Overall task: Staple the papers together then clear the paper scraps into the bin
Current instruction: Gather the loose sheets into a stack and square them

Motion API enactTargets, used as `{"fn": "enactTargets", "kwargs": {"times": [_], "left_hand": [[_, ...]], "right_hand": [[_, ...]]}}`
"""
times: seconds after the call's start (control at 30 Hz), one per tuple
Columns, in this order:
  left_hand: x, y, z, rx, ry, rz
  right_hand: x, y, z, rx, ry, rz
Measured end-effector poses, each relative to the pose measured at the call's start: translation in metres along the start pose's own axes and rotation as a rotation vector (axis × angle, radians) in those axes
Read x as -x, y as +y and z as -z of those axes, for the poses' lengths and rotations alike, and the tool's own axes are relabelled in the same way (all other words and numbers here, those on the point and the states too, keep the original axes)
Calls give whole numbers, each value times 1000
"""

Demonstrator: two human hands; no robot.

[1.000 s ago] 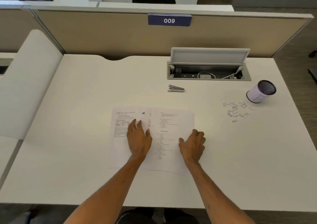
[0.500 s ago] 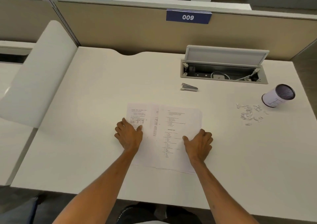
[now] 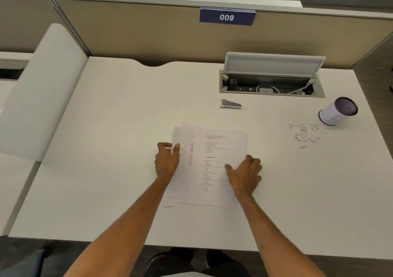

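Note:
Several printed white papers [image 3: 214,149] lie overlapped in the middle of the white desk [image 3: 106,149]. My left hand [image 3: 167,160] grips their left edge, which lifts slightly between thumb and fingers. My right hand [image 3: 244,174] presses on the stack's right edge, fingers curled. A small silver stapler [image 3: 230,104] lies flat beyond the papers, untouched. A scatter of white paper scraps [image 3: 304,133] sits at the right. Just behind them stands a small white cylindrical bin [image 3: 338,111] with a dark mesh rim.
An open cable tray [image 3: 270,85] with its lid raised and wires inside is sunk into the desk behind the stapler. A beige partition [image 3: 148,36] with a blue 009 label [image 3: 227,17] closes the back. A white side panel [image 3: 42,94] stands at the left.
The sheets, spread side by side earlier, are now pushed into a narrower overlapped stack. My left hand moved from flat on the left sheet to gripping its left edge.

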State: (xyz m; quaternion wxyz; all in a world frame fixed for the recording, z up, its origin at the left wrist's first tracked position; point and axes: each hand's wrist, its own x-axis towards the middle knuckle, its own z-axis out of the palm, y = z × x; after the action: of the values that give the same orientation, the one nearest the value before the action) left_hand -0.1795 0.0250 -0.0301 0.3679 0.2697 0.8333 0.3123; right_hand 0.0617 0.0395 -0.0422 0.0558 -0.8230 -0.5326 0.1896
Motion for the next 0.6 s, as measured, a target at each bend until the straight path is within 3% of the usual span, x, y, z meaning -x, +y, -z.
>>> {"fn": "enactTargets", "kwargs": {"times": [0.23, 0.6], "left_hand": [[7, 8, -7, -39, -176, -9], [25, 19, -25, -53, -238, -97]], "right_hand": [[-3, 3, 2, -16, -20, 7], [-4, 5, 0, -90, -15, 29]]}}
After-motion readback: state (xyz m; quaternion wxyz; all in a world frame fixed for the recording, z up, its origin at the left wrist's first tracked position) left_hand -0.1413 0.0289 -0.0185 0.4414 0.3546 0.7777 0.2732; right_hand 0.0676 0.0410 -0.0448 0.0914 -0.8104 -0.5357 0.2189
